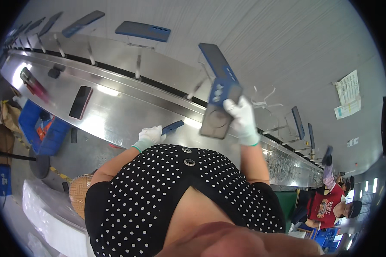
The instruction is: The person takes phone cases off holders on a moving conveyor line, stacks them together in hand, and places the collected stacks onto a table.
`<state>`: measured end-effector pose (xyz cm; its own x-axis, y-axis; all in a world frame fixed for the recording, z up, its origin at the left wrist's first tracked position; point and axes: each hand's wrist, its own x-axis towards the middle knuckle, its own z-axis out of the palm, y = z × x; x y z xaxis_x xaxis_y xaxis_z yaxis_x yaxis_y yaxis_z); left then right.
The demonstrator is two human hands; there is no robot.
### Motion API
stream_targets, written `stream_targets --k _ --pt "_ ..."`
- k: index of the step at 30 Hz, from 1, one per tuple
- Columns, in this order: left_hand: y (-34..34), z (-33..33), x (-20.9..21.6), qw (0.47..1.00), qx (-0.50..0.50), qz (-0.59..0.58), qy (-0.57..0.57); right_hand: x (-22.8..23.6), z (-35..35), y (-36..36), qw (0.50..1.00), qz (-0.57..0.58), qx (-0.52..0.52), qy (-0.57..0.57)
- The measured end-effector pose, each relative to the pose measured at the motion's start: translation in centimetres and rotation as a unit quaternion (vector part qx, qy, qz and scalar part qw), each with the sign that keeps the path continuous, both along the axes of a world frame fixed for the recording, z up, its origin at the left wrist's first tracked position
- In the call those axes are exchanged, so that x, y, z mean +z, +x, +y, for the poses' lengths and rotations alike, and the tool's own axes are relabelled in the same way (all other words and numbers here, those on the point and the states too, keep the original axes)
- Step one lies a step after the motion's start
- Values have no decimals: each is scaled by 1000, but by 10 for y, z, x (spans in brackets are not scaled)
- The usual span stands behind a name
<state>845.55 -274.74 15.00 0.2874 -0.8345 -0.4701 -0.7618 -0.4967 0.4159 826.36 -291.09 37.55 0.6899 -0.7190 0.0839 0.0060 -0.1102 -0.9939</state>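
Note:
My right hand (pixel 243 119), in a white glove, is closed on a phone case (pixel 215 121) with a smoky back and a blue end with camera holes. That case partly overlaps another blue phone case (pixel 217 60), which stands at a wire holder on the line; whether the two touch I cannot tell. Lower and to the left, my gloved left hand (pixel 150 136) grips a blue phone case (pixel 173 127), seen nearly edge-on above the steel bench. Part of the left hand's fingers is hidden.
The steel bench (pixel 128 112) holds a dark phone-shaped piece (pixel 80 103) and a reddish one (pixel 33 83). Along its far side runs a row of posts (pixel 138 64) bearing phone cases (pixel 143 31). A blue crate (pixel 45 128) stands at left; a person in red (pixel 326 208) is at right.

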Motion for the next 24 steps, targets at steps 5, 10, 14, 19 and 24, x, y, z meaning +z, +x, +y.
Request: stream_targets --k 5,10,14,19,24 --pt "10 -5 14 1000 2 22 -5 -37 -82 -4 932 -254 -145 215" --pt "10 3 7 998 0 30 -58 15 -136 -26 991 -83 -85 61" --pt "29 21 7 984 108 108 -95 30 -23 23 997 -59 37 -41" --pt "54 19 -87 749 330 521 -241 -148 43 99 975 -77 93 186" --pt "67 28 -69 790 263 532 -154 -283 44 130 924 366 14 -109"
